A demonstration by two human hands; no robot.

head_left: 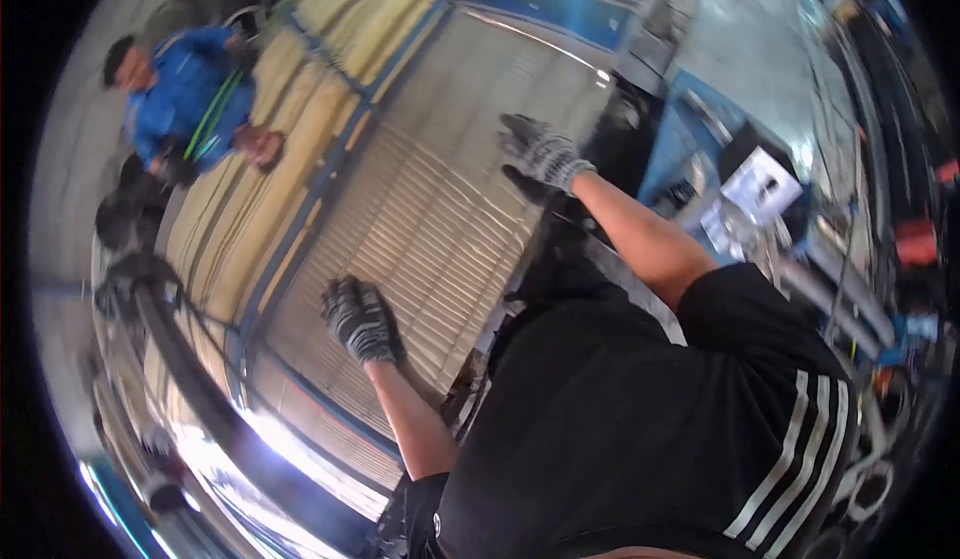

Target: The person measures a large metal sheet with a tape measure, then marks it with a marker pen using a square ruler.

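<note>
A broad ribbed sheet (pixel 415 249) with a dull sheen lies in front of me, plain and flat toward its far right part. My left hand (pixel 357 321), in a grey and black knit glove, rests over the lower left of the sheet with its fingers spread and nothing in them. In a matching glove, my right hand (pixel 545 154) reaches over the plain part near the sheet's right edge. Its fingers are stretched out, and a dark shadow shows beneath them. Blue frame bars (pixel 320 184) run along the sheet's far side.
Pale yellow padded lengths (pixel 225 224) lie beyond the frame, where a co-worker in blue (pixel 200 99) stands. A thick dark pipe (pixel 205 384) slants at the lower left. On my right, a blue surface (pixel 680 139) holds a white box (pixel 762 187) and metal parts.
</note>
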